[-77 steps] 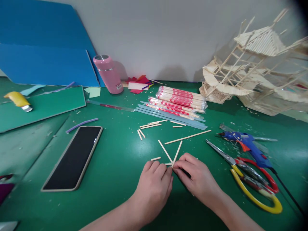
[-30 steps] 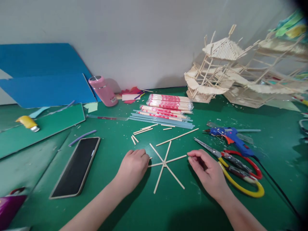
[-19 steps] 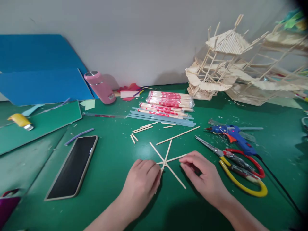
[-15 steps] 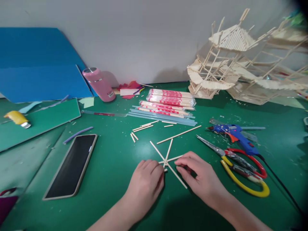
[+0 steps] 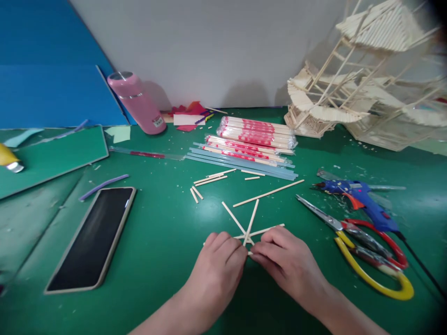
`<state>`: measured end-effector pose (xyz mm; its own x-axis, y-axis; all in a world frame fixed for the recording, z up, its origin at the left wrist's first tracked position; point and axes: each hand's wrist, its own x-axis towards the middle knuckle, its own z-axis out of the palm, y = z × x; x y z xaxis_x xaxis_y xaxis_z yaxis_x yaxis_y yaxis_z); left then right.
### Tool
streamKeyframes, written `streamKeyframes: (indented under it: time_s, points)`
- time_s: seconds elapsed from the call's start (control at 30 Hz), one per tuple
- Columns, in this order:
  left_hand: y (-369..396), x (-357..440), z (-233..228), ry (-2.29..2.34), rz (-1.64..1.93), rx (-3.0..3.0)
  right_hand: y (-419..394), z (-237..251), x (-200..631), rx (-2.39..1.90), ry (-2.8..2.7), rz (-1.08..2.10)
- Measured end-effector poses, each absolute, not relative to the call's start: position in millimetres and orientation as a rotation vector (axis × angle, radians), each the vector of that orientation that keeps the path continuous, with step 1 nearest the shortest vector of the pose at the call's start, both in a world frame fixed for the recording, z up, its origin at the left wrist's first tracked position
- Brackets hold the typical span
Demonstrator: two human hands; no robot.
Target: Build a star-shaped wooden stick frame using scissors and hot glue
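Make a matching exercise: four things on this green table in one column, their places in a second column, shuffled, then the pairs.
Things:
1. pink cylindrical flask
2. black flat phone
3. blue plastic glue gun
4. crossed thin wooden sticks

Places:
A. right side, beside the yellow- and red-handled scissors
B. at the fingertips of the left hand and right hand
C. at the back, by the wall
D. lying left of the hands

Pairs: 1-C, 2-D, 3-A, 4-B
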<state>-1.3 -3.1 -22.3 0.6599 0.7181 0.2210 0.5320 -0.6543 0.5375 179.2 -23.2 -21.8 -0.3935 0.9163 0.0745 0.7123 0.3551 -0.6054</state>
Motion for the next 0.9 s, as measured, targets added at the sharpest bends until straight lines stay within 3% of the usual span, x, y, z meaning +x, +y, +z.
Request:
streamKeyframes:
  time_s: [0.9]
  points:
    - [-0.2,-0.4,-23.7,1.115,0.410,2.514,-19.9,-22.9,178.9,-1.472,-2.072,0.720]
